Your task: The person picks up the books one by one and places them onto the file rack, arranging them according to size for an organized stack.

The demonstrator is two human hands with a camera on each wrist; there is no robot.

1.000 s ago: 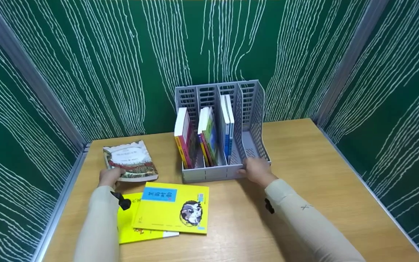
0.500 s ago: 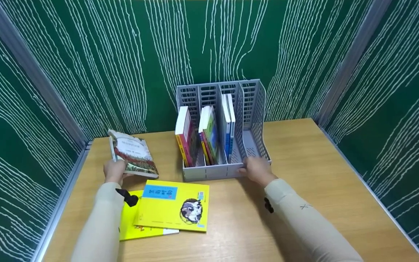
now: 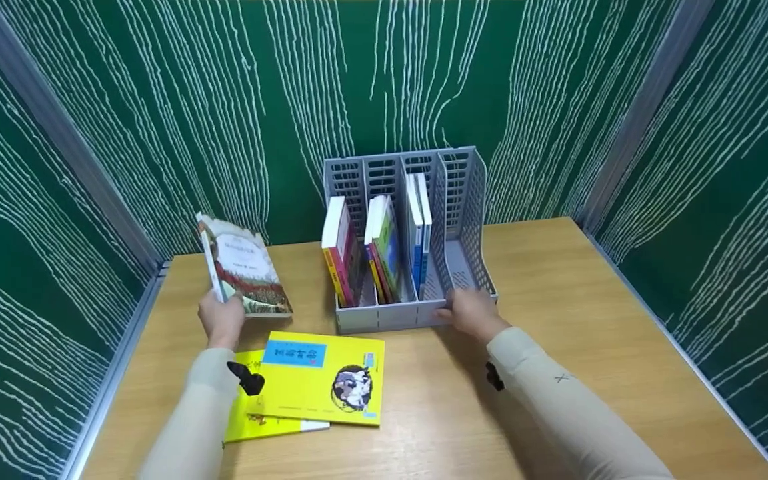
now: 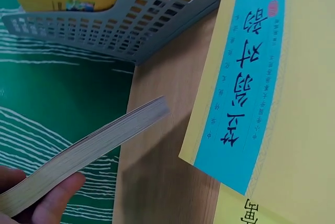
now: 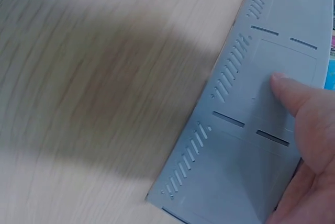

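Observation:
My left hand (image 3: 222, 320) holds a paperback book (image 3: 243, 257) with a pale label and a red-and-green landscape on its cover. The book is tilted, its far end raised. In the left wrist view, thumb and fingers pinch the book's page block (image 4: 94, 148) from both sides. My right hand (image 3: 474, 315) grips the front edge of a grey four-slot file rack (image 3: 391, 320) near its rightmost slot. Close up, the right thumb (image 5: 293, 94) presses on the outer face of the rack's front wall (image 5: 235, 166), with the other fingers over the edge.
Several books stand in the rack: pink-spined ones (image 3: 341, 257) leftmost, green ones (image 3: 384, 250) beside them, blue ones (image 3: 419, 233) in the third slot. Two yellow books overlap on the wooden table (image 3: 597, 347), the upper one (image 3: 297, 393) showing a blue label. Green walls (image 3: 224, 100) enclose the table.
The paperback lay nearly flat on the table; my left hand has tilted its far and left side upward and moved slightly right. My right hand stays on the rack.

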